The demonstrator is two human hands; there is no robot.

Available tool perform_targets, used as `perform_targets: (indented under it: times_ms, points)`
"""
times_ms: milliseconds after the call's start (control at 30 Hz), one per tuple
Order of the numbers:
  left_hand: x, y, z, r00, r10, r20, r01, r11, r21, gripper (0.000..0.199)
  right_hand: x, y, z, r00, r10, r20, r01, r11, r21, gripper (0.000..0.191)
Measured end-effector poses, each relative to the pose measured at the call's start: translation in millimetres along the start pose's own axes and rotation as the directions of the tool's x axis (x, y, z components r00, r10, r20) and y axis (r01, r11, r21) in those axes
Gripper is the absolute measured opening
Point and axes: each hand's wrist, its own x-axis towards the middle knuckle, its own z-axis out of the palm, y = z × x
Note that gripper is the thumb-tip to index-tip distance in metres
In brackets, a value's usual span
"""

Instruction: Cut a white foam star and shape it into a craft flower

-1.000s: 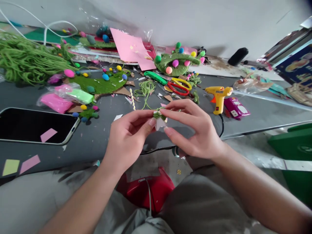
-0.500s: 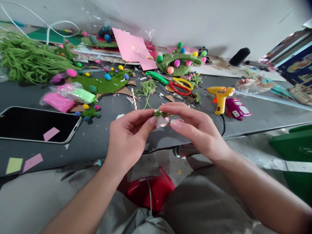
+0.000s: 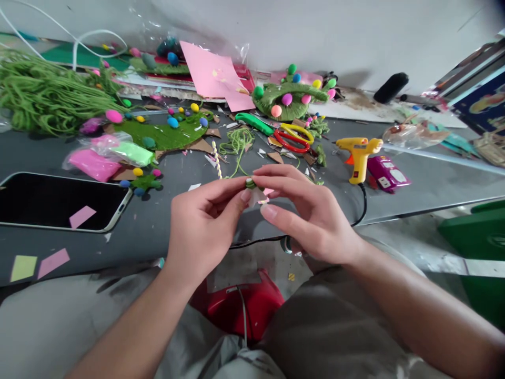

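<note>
Between the thumb and fingers of my left hand [image 3: 205, 223] is a small piece wrapped in green yarn [image 3: 251, 183], with a pale, partly hidden part below it. The fingertips of my right hand [image 3: 311, 216] touch or nearly touch its right side, the thumb apart from the fingers. From the piece a green strand runs up to a loose yarn tangle [image 3: 238, 143] on the grey table [image 3: 153, 202]. A twisted yellow-and-white stick [image 3: 216, 159] lies just behind my left hand.
Scissors [image 3: 292, 141], a yellow glue gun [image 3: 358, 158] and a purple packet [image 3: 389, 173] lie to the right. On the left are a phone [image 3: 59, 200], bagged clay [image 3: 94, 164] and a green yarn heap [image 3: 51, 97]. Decorated green shapes [image 3: 284, 102] lie behind; a red stool [image 3: 244, 310] stands below.
My right hand has shifted left, bringing its thumb and fingers closer to the small green piece. My left hand has moved slightly left, still holding the piece.
</note>
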Motion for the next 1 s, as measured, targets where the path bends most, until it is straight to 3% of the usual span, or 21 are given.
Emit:
perform_targets:
  times_ms: [133,233,300,467,667,833,1000]
  points:
    - [1,2,-1.9,0.999,-0.019,0.041,0.017,0.999,0.036,0.019,2,5,-2,0.991,0.093,-0.098,-0.09,0.995,0.038,0.023]
    - [2,1,-3.4,0.998,-0.016,0.055,0.012,0.998,0.06,0.019,3,8,-4,0.973,0.175,-0.148,-0.166,0.984,0.069,0.036]
    - [3,1,-4.0,0.999,-0.001,0.049,-0.003,0.997,0.08,0.019,4,9,-4,0.966,0.231,-0.119,-0.217,0.969,0.121,0.039]
    - [6,-1,-3.1,0.998,0.04,0.055,-0.045,0.995,0.094,0.019,8,12,-5,0.952,0.299,-0.058,-0.279,0.933,0.229,0.018]
    - [8,-5,-1.1,0.993,0.05,0.106,-0.058,0.996,0.067,0.038,14,16,-10,0.939,0.34,-0.043,-0.315,0.906,0.283,0.018]
    - [11,-9,1.9,0.994,0.043,0.104,-0.044,0.999,0.001,0.039,16,18,-14,0.926,0.377,-0.007,-0.357,0.881,0.31,0.023]
    - [16,-9,2.8,0.999,-0.034,0.038,0.036,0.998,-0.05,0.042,17,24,-24,0.915,0.354,0.192,-0.395,0.884,0.25,0.025]
